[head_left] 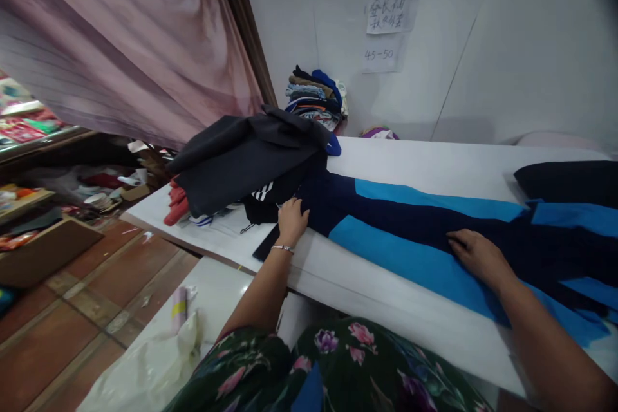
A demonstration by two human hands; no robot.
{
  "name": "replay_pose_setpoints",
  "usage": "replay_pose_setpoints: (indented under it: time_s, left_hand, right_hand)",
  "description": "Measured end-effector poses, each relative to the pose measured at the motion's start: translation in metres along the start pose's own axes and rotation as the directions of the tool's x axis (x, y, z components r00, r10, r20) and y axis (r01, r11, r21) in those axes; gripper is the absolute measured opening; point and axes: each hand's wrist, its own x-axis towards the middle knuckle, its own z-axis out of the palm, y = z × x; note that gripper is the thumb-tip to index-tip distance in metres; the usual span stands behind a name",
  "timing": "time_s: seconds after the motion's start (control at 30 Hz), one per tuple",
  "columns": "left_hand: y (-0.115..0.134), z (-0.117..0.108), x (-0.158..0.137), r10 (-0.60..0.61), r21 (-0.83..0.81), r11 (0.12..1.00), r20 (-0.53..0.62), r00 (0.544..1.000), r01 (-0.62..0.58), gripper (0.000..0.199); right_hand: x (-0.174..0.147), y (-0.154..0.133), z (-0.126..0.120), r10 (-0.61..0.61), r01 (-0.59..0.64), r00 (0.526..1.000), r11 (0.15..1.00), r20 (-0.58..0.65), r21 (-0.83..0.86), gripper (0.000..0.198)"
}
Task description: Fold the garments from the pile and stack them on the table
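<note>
A long navy and bright blue garment (400,215) lies stretched across the white table, its panels running left to right. My left hand (292,222) is at the garment's left end, fingers bent and closed on the navy cloth. Farther right, my right hand (477,257) rests on the middle of the garment with its fingers extended over the fabric. Beside my left hand is a heap of dark clothes (241,154), with a black piece bearing white stripes (263,191) under it.
A folded clothes stack (313,100) stands against the wall at the back of the white table (410,154). Black cloth (570,181) lies at far right. A pink curtain (168,38) hangs at left. A lower white surface holds a plastic bag (149,360) and a roll (179,309).
</note>
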Motion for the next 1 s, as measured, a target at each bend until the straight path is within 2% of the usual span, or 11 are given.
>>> replay_pose_setpoints:
  time_s: [0.17,0.27,0.4,0.5,0.6,0.7,0.87,1.0]
  left_hand:
    - [-0.002,0.001,0.007,0.026,0.005,1.000,-0.015,1.000,-0.026,0.031]
    - [0.006,0.001,0.014,0.149,-0.060,0.987,0.010,0.989,-0.148,0.026]
    - [0.013,0.005,0.023,0.378,-0.192,0.917,0.132,0.916,-0.350,0.023]
    - [0.014,0.011,0.028,0.413,-0.183,0.906,0.178,0.893,-0.382,0.025]
    - [0.013,0.017,0.035,0.408,-0.121,0.912,0.183,0.894,-0.392,0.032]
    - [0.014,0.020,0.044,0.423,-0.056,0.905,0.243,0.873,-0.423,0.038]
    - [0.018,0.019,0.054,0.464,0.013,0.870,0.312,0.829,-0.493,0.025]
    - [0.019,0.018,0.056,0.464,-0.001,0.875,0.283,0.839,-0.484,0.020]
  right_hand:
    - [-0.030,0.017,-0.009,0.074,-0.075,0.997,0.997,-0.038,-0.012,0.040]
    - [-0.059,0.036,-0.020,0.148,-0.154,0.985,0.986,-0.087,-0.058,0.043]
    - [-0.095,0.053,-0.039,0.184,-0.195,0.969,0.979,-0.163,-0.057,0.043]
    - [-0.111,0.051,-0.049,0.125,-0.142,0.972,0.987,-0.200,-0.071,0.044]
    - [-0.118,0.045,-0.054,0.104,-0.134,0.971,0.982,-0.216,-0.130,0.047]
    - [-0.121,0.043,-0.053,0.146,-0.183,0.963,0.971,-0.225,-0.152,0.043]
    - [-0.114,0.040,-0.053,0.214,-0.254,0.956,0.947,-0.203,-0.199,0.030]
    - [-0.108,0.033,-0.057,0.229,-0.269,0.950,0.946,-0.213,-0.182,0.030]
